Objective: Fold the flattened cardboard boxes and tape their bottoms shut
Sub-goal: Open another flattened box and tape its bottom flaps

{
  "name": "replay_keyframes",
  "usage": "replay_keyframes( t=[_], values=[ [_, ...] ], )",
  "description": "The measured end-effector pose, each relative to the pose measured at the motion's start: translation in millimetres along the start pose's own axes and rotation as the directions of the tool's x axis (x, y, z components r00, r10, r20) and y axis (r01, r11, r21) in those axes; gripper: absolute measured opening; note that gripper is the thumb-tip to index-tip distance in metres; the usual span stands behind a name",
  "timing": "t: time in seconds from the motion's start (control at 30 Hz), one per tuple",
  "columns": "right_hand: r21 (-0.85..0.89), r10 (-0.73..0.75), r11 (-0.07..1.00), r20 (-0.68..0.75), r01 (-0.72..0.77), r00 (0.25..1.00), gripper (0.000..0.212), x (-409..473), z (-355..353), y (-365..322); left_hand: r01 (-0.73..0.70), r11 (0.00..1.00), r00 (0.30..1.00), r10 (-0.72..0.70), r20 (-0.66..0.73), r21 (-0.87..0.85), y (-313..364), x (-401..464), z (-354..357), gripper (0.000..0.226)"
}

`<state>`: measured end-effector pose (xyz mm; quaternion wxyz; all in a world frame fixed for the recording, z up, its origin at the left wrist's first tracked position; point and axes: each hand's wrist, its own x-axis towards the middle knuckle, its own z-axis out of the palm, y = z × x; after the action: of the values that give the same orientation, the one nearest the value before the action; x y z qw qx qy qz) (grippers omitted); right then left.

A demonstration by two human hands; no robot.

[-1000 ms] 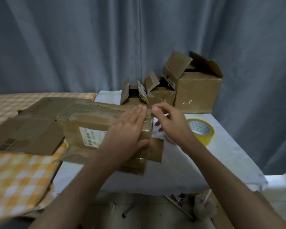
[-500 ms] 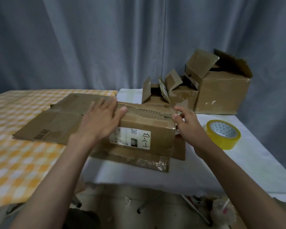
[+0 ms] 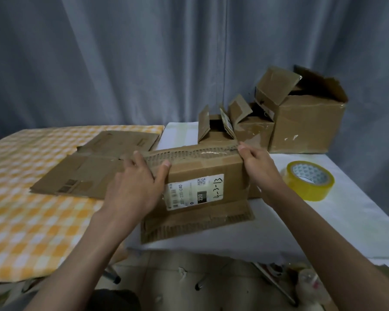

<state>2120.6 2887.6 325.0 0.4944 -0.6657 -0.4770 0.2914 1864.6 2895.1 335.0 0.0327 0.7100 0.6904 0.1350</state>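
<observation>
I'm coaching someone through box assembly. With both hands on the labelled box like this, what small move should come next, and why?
Probably press the top flaps flat and closed. The left hand and right hand grip the two ends of the labelled box, whose top edge looks rough and untaped. The yellow tape roll lies untouched just beside the right hand, so that hand could reach for it afterwards.

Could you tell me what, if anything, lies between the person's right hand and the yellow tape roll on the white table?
Nothing visible does. The right hand grips the right end of the labelled box, and the tape roll lies to its right on bare white table, apart from the box.
</observation>
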Motion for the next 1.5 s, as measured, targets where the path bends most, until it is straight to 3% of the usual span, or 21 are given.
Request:
replay_keyframes(
  t=[0.1,0.17,0.23,0.33,0.4,0.53,0.63,0.73,0.83,0.9,0.97,1.03,1.2,1.37,1.5],
  values=[
    [-0.022,-0.022,0.999,0.057,0.023,0.998,0.051,2,-12,0,-0.03,1.0,1.0,0.03,0.006,0.01,-1,-3,1,0.102],
    [-0.245,-0.088,0.966,-0.001,0.085,0.996,0.041,6,-35,7,-0.025,1.0,1.0,0.025,-0.003,0.01,0,-4,0,0.098],
    [-0.495,-0.079,0.868,-0.079,0.03,0.994,0.04,12,-63,22,-0.048,0.998,0.998,0.05,-0.048,0.035,1,-6,-2,0.091],
    [-0.756,0.083,0.641,-0.102,-0.132,0.991,0.039,15,-96,42,-0.092,0.99,0.99,0.103,-0.094,0.107,4,-6,-7,0.082],
    [-0.838,0.158,0.523,-0.081,-0.153,0.984,0.033,12,-106,53,-0.13,0.985,0.983,0.143,-0.114,0.114,10,-4,-15,0.076],
    [-0.87,0.126,0.484,-0.04,-0.097,0.991,0.024,5,-112,74,-0.294,0.955,0.942,0.296,-0.157,0.034,39,-2,-28,0.064],
    [-0.839,0.028,0.537,-0.086,-0.087,0.996,0.029,0,-116,73,-0.439,0.893,0.896,0.427,-0.123,-0.098,71,-5,-33,0.059],
    [-0.725,-0.096,0.686,-0.16,-0.051,0.982,0.029,-10,-119,58,-0.551,0.798,0.833,0.544,-0.102,-0.243,105,-9,-34,0.048],
    [-0.427,-0.163,0.902,-0.191,0.068,0.968,0.019,-22,-122,43,-0.588,0.721,0.799,0.589,-0.121,-0.367,136,-9,-31,0.037],
    [-0.158,-0.171,0.977,-0.163,0.145,0.972,0.019,-32,-122,35,-0.59,0.691,0.792,0.596,-0.132,-0.417,153,-6,-28,0.034],
    [-0.018,-0.203,0.979,-0.109,0.202,0.973,0.024,-40,-123,32,-0.595,0.67,0.786,0.601,-0.147,-0.443,166,-3,-24,0.033],
    [0.018,-0.238,0.971,-0.056,0.239,0.97,0.026,-44,-124,33,-0.597,0.657,0.784,0.598,-0.164,-0.461,177,-1,-21,0.033],
    [0.018,-0.29,0.957,0.008,0.29,0.957,0.022,-54,-131,34,-0.619,0.643,0.763,0.629,-0.148,-0.451,194,-5,-20,0.035],
    [-0.012,-0.329,0.944,0.045,0.329,0.943,0.024,-63,-134,32,-0.657,0.619,0.741,0.634,-0.219,-0.43,202,-16,-23,0.026],
    [-0.032,-0.343,0.938,0.057,0.345,0.938,0.02,-70,-135,28,-0.615,0.621,0.785,0.546,-0.295,-0.486,206,-24,-27,0.009]
  ],
)
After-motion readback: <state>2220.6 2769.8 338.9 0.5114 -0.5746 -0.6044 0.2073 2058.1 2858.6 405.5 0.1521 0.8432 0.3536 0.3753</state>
